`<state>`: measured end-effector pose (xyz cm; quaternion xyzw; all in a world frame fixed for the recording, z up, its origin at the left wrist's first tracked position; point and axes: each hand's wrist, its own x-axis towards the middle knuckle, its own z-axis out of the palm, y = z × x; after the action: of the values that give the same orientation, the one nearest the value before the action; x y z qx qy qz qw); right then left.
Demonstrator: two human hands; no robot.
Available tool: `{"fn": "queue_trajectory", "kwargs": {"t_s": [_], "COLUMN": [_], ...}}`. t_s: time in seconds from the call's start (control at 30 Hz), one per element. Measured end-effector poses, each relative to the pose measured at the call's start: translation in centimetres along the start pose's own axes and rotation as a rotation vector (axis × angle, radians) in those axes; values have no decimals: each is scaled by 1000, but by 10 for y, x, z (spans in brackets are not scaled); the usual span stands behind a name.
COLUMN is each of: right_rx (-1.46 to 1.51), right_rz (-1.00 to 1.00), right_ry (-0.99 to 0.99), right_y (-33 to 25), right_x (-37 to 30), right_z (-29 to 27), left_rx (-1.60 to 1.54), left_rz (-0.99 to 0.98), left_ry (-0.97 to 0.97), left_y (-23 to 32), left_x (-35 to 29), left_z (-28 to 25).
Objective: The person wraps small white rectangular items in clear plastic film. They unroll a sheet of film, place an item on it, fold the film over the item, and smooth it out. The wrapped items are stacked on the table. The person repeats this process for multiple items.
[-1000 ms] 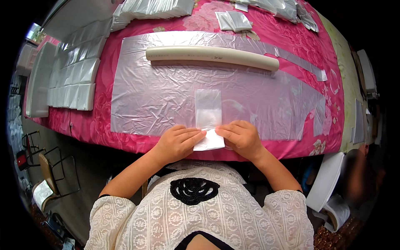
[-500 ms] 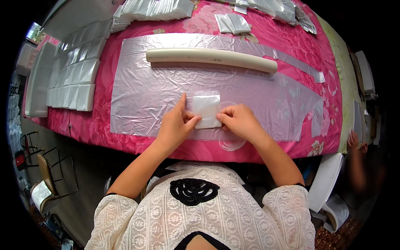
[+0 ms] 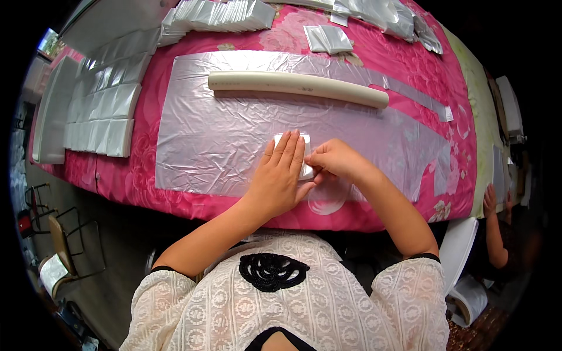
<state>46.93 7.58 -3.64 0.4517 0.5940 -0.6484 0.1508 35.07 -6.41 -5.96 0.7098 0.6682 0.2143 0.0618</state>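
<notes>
Your left hand lay flat over the white packet, its 4 fingers slightly parted. Your right hand pinched the packet's right edge between thumb and forefinger. The packet lay on the clear sheet, on the near side of the tube. The step appeared to be flattening; the next move called for level palm pressure and a squared edge.

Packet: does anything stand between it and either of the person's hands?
Nothing visible does. The left hand lies flat over the packet, and the right hand is at its right edge. The tube lies beyond the packet on the plastic sheet, not between it and the hands.
</notes>
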Motion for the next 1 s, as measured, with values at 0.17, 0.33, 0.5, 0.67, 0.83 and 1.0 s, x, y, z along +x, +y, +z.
{"fn": "queue_trajectory", "kwargs": {"t_s": [0.17,0.33,0.5,0.67,0.83,1.0], "right_rx": [-39,-94,-714,-935,-1022,-1063], "right_rz": [1,-151,-481,-934,-969,-846], "right_ry": [52,166,644,821,656,580], "right_y": [-1,11,22,29,9,5], "right_x": [-3,-9,-36,-23,19,41], "right_z": [3,13,35,42,60,59], "left_rx": [13,4,-3,-143,-655,-1240], "left_rz": [-87,-106,-112,-118,-177,-562], "left_ry": [-50,-22,31,139,146,-134], "left_y": [-4,-2,-2,-6,-19,-23], "left_x": [0,2,0,-13,-77,-150], "left_z": [19,21,26,10,-36,-47]}}
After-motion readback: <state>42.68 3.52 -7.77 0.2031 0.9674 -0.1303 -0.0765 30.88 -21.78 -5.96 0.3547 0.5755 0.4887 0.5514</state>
